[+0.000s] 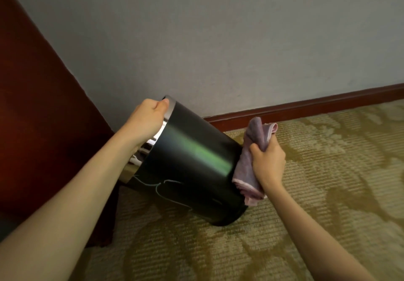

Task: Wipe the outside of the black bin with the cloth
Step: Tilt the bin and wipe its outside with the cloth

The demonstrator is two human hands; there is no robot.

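Glossy black cylindrical bin (192,162) tilted over patterned olive carpet (328,193), close to the grey wall (218,40). To wipe well: keep the rim steady, press flat, turn the bin so each side gets covered. Left hand (145,120) closed over the silver rim. Right hand (267,164) fisted around bunched mauve terry cloth (251,162), touching the bin's base end.

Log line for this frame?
left hand: grips rim | black bin: tilted on carpet | right hand: presses cloth at base
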